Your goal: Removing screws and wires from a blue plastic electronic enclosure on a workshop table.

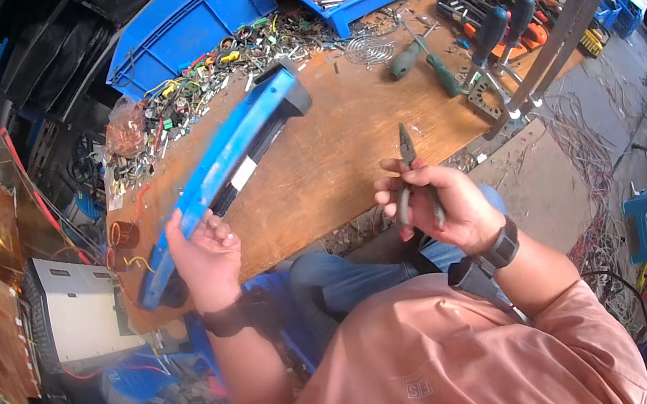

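Hands both busy. Left hand [204, 259] wraps long blue casing [226, 165], lifted slanted above wooden bench [333, 158], a bit blurred. Right hand [438, 205] grips pliers [409, 167], nose pointing up, just past bench front edge, over lap. Step looks like: getting casing ready for pliers work. Next move likely needs casing steady and pliers nose brought close to it. Room: bare wood between hands. Crowded far side: wire scraps [195, 83], blue bins [185, 21], screwdrivers [424, 59]. Bench edge close to knees.
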### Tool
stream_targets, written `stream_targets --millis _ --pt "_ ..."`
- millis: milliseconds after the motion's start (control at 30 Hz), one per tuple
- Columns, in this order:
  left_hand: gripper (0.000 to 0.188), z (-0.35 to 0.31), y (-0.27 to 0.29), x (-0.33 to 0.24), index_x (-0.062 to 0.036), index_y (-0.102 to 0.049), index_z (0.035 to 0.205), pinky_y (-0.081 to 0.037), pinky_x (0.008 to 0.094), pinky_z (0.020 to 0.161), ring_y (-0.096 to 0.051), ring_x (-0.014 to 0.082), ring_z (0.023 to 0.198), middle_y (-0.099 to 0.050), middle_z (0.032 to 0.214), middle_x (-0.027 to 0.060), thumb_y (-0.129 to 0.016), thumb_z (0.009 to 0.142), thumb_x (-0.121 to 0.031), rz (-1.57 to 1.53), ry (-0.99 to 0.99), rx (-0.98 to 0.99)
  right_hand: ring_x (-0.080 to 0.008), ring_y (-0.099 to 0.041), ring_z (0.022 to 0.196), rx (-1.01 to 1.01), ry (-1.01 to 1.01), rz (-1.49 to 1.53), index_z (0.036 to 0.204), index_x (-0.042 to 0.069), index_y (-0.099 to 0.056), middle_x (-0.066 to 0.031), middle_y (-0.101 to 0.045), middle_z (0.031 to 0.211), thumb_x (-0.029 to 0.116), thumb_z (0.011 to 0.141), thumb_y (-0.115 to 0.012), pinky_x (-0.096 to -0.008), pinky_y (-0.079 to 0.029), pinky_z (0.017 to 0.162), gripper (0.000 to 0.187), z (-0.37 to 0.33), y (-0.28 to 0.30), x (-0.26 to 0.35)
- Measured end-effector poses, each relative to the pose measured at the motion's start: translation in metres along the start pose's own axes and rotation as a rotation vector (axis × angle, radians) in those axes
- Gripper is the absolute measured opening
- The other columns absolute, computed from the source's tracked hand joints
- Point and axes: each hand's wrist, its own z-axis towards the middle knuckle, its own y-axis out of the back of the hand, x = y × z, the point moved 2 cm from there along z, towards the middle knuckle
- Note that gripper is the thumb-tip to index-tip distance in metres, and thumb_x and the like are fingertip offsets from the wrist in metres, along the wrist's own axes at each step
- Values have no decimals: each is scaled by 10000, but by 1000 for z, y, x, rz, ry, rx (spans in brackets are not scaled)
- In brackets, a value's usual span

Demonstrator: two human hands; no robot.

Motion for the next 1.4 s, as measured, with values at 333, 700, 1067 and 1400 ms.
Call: stream_targets --millis 333,700,1067,1400 --pt "374 8 -14 -7 -86 -517 741 -324 267 529 -425 145 568 -436 624 4 -575 804 -449 -54 -8 35 -263 -611 838 146 65 -242 1157 44 -449 -136 -597 997 119 869 -467 -388 -497 739 298 46 -55 26" --pt "414 21 -12 -11 -53 -531 802 -355 255 531 -476 147 585 -477 655 19 -595 802 -462 -99 80 57 -279 -573 863 134 -199 -179 1116 -8 -460 -123 -542 923 89 888 -458 -457 -493 809 247 88 -79 -38" --pt "441 19 -10 -13 -39 -551 809 -401 270 541 -513 161 584 -521 681 28 -629 775 -472 -80 94 51 -365 -497 1115 -6 -93 -326 1161 -10 -408 -207 -517 1157 94 902 -437 -601 -400 924 281 142 -97 -34" --pt "422 22 -9 -7 -31 -557 798 -398 275 474 -561 163 511 -558 630 39 -619 793 -449 -107 84 69 -280 -550 950 -90 -45 -301 972 72 -477 -114 -561 964 82 914 -369 -540 -457 856 123 149 -106 -30"
